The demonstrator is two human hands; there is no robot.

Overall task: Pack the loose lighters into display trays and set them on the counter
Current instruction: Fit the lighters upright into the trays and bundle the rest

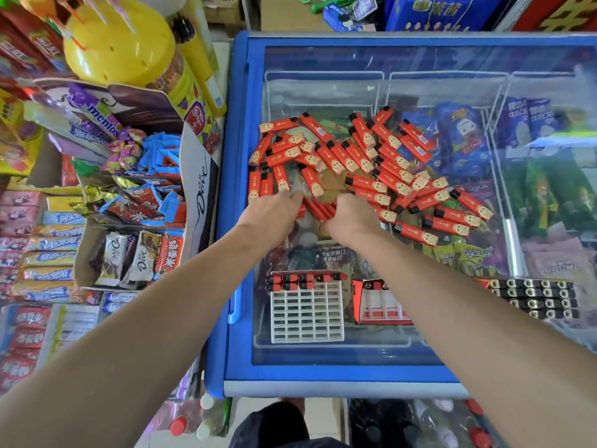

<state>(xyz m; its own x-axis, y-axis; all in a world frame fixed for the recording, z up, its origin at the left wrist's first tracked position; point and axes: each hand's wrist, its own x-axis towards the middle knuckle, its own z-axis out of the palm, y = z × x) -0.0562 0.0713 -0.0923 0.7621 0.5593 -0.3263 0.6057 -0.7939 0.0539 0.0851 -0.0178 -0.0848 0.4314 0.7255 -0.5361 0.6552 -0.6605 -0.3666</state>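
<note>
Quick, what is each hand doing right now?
Left hand: grips a bunch of slim red plastic lighters, fingers curled round them.
Right hand: fingers curled on the same bunch, gripping its other side.

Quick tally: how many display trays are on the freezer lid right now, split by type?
white grid tray, few slots filled: 1
red tray, mostly empty: 1
full tray, lighter tops showing: 1
Total: 3
</note>
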